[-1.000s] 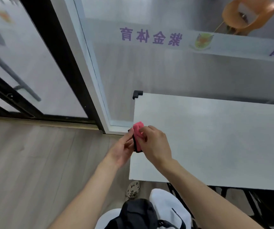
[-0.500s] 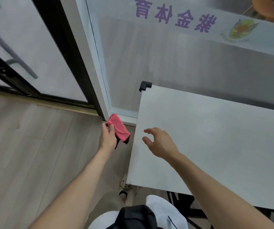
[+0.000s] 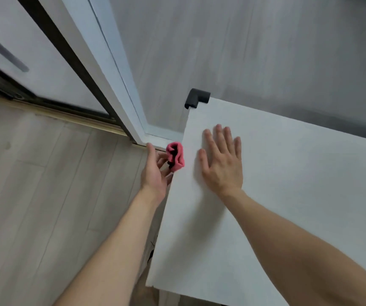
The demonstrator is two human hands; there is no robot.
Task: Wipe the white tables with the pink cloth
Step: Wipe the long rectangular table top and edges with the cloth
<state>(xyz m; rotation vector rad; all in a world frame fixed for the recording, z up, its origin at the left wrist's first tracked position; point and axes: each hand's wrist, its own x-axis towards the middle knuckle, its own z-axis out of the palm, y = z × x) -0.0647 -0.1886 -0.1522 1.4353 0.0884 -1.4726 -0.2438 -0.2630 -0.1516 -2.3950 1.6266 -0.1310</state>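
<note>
A white table (image 3: pixel 288 206) fills the right half of the view, its left edge running down the middle. My left hand (image 3: pixel 155 171) is just off that edge, over the floor, and holds a bunched pink cloth (image 3: pixel 176 156) in its fingers. The cloth sits close beside the table's edge; whether it touches it I cannot tell. My right hand (image 3: pixel 221 161) lies flat on the table top near its far left corner, fingers straight and spread.
A black corner guard (image 3: pixel 196 98) caps the table's far left corner. A frosted glass wall in a white frame (image 3: pixel 120 78) stands behind the table. A dark-framed glass door (image 3: pixel 45 51) is at the left. Wood-look floor (image 3: pixel 45 195) spreads to the left.
My right hand let go of the cloth, then moved forward and came down flat on the table. My left hand kept the cloth and brought it back close to the table's edge.
</note>
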